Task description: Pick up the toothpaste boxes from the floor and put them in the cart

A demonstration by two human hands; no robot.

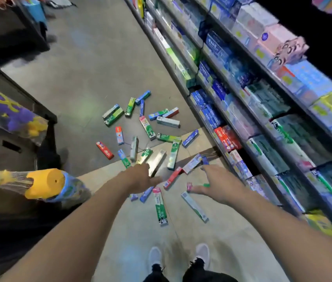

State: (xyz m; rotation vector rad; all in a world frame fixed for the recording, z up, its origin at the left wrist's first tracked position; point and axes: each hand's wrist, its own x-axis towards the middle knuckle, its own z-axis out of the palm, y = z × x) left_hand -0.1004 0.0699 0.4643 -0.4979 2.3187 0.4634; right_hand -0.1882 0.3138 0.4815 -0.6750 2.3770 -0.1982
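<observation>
Head view, looking down at a shop floor (91, 78). Lots of toothpaste boxes (147, 127) lying all over it, beside tall shelves (262, 110) full of more boxes on the right. Some flat, some crossed over each other, a few right by two white shoes (155, 255). No cart to be seen for sure.

Left hand (140, 178) reaching out and down, over the near end of a long silver box (158, 161). Too blurry to tell if touching it or holding it. Fingers look mostly straight, but hard to say.

Right hand (220, 184) stretched out too, fingers spread wide, holding nothing. Hanging above the boxes near the bottom shelf, with a long grey box (194, 206) just below it.

Probably very light, these boxes. Thin card, stiff enough to lift, but easy to squash or dent with a hard squeeze. Smooth and a bit shiny, so maybe slippery. Best to pinch each one across the middle of its long sides, thumb on one side and fingers on the other. Could likely grab two or three side by side in one hand. For a box lying flat, like the green and white box (161, 208), tip up one edge first, then slide fingers under.
</observation>
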